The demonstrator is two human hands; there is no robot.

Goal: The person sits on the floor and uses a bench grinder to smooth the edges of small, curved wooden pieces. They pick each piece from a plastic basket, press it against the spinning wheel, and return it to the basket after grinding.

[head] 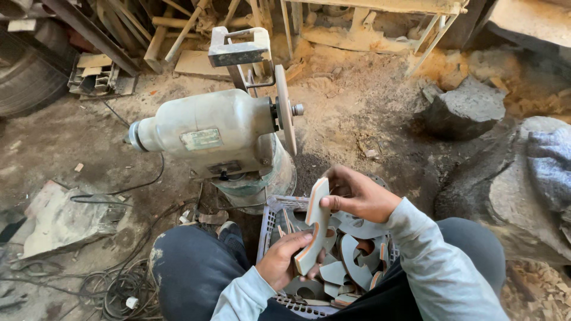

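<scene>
Hands both clamp one curved wooden cutout [314,229]: left hand [284,258] low, right hand [357,193] up top, fingers closed, steadying it above the crate [269,223] by the grinder [217,134].

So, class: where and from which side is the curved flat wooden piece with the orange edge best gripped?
Grip the curved flat wooden piece at both ends, as the left hand does from below and the right hand from above: it stands on edge, its narrow ends fit the fingers, and its middle stays free.
</scene>
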